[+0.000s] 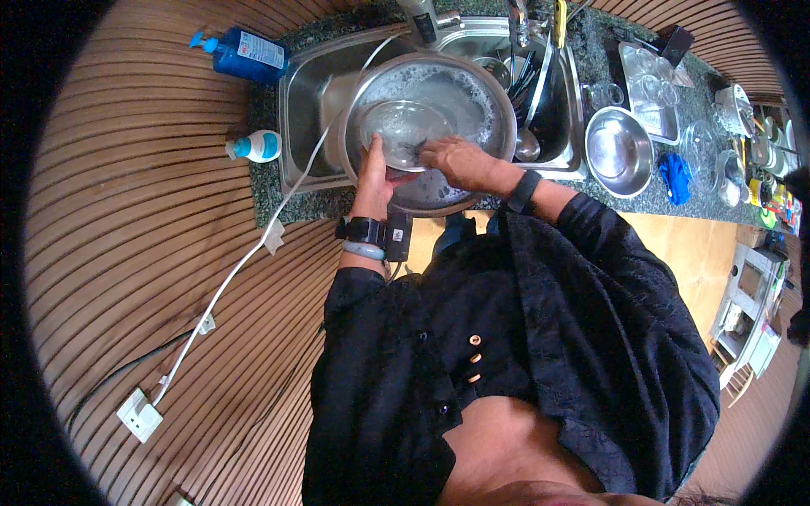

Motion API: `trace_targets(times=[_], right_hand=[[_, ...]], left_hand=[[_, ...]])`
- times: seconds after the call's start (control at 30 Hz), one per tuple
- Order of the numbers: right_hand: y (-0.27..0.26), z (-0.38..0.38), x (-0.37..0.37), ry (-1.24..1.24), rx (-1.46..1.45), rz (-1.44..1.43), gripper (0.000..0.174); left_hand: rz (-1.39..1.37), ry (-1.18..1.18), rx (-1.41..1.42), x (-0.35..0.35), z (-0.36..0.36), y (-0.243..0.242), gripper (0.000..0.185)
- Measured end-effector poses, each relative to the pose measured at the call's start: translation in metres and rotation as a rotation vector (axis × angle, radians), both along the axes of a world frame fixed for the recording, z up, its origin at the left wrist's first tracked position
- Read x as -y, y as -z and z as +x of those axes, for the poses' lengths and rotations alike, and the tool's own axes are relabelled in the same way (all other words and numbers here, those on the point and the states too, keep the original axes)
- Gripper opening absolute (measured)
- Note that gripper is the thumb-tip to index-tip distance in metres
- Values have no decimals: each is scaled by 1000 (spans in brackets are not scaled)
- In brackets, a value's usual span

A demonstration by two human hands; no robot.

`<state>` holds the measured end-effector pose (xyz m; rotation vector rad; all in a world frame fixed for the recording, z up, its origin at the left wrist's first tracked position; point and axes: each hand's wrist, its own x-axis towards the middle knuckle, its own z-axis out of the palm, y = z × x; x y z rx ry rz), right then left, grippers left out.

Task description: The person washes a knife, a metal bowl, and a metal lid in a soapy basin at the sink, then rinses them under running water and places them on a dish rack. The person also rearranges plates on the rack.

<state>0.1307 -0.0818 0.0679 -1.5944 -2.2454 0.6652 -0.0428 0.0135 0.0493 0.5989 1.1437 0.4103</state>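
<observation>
A large metal basin point(348, 129) of soapy water rests over the double-bowl stainless steel sink point(297, 95). Inside the basin is a clear glass bowl point(405, 123), tilted towards me. My left hand point(378, 167) grips the glass bowl's near left rim, thumb on the upper side and fingers underneath. My right hand point(459, 162) is at the bowl's right rim with its fingers bent over a small dark thing, perhaps a scrubber; its fingertips are partly blurred. To the right in the sink lie a ladle point(528, 144) and several utensils.
The faucet point(519, 25) stands behind the basin. On the right counter are a steel bowl point(619, 152), a blue cloth point(675, 179), a metal tray point(655, 123) and glassware. A white cable point(304, 171) crosses the sink's left side, near a blue pump bottle point(250, 55) and a white bottle point(262, 146).
</observation>
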Motion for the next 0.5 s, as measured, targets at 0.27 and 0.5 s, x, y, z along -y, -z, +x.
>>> trace_targets(times=[0.27, 0.5], right_hand=[[-10, -8, 1, -13, -212, -75, 42], [-11, -13, -1, 84, -620, 119, 34]], left_hand=[[237, -269, -54, 17, 19, -7, 68], [484, -229, -201, 26, 36, -24, 63]])
